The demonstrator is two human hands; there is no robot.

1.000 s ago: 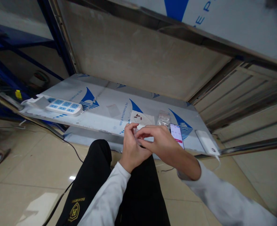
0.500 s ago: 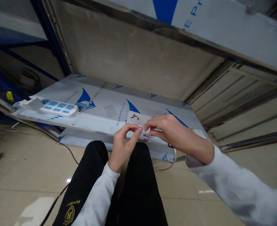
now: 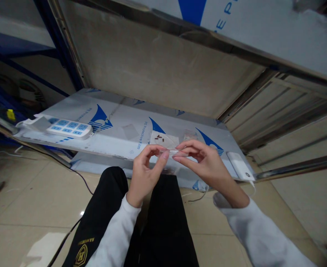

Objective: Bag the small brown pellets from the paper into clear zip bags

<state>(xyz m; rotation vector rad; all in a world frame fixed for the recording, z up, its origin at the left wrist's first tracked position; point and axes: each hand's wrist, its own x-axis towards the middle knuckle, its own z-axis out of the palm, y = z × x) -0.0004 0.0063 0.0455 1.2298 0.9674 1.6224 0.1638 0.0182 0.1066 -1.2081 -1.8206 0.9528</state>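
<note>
A small clear plastic bag (image 3: pixel 171 152) stretches between my two hands over the shelf's front edge. My left hand (image 3: pixel 146 174) pinches one end of its top edge between thumb and fingers. At the other end, the fingertips of my right hand (image 3: pixel 209 163) are closed on that same edge. Small contents seem to show low in the bag, too blurred to name. Just behind the hands lies a white sheet (image 3: pixel 169 140) with several small dark brown pieces (image 3: pixel 159 137) on it. Another clear packet (image 3: pixel 190 135) rests to its right.
The film-covered metal shelf (image 3: pixel 121 144) carries a white power strip (image 3: pixel 69 128) on the left and a white device with a cable (image 3: pixel 237 165) on the right. An upper shelf (image 3: pixel 252 33) overhangs it. A cable (image 3: pixel 81 177) runs down to the floor on the left.
My right hand has turned and lowered slightly, its fingers now along the bag's edge, which is stretched straighter. The white device at right has come into fuller view. My left hand has hardly moved.
</note>
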